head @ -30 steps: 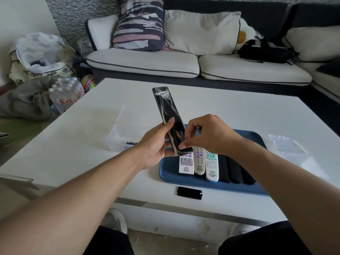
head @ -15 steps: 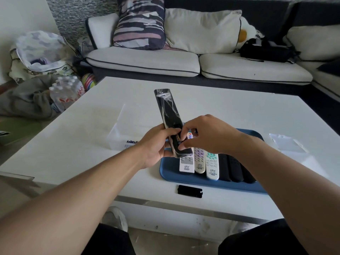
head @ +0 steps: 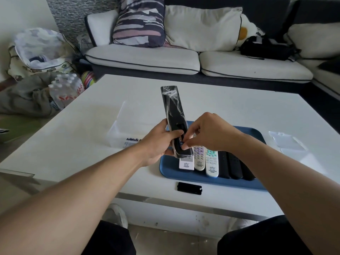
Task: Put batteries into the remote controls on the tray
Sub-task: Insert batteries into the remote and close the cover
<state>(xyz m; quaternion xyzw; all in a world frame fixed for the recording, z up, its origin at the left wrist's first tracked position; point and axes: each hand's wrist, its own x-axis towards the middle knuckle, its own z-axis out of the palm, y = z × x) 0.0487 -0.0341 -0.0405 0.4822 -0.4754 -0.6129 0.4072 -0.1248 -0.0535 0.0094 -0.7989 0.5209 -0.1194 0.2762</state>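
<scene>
White counter point(head: 220, 111) stands before a pale sofa point(head: 143, 57), seen from the head camera. Above the blue tray point(head: 169, 170), the left hand point(head: 158, 142) grips a long black remote point(head: 173, 111) wrapped in clear film, its back facing up. The right hand point(head: 206, 133) pinches at the open battery bay near the lower end; the battery itself is hidden. Likely light and stiff, the remote looks slippery in its film, so holding the lower sides suits. A black cover point(head: 189, 188) lies on the counter just before the tray.
</scene>
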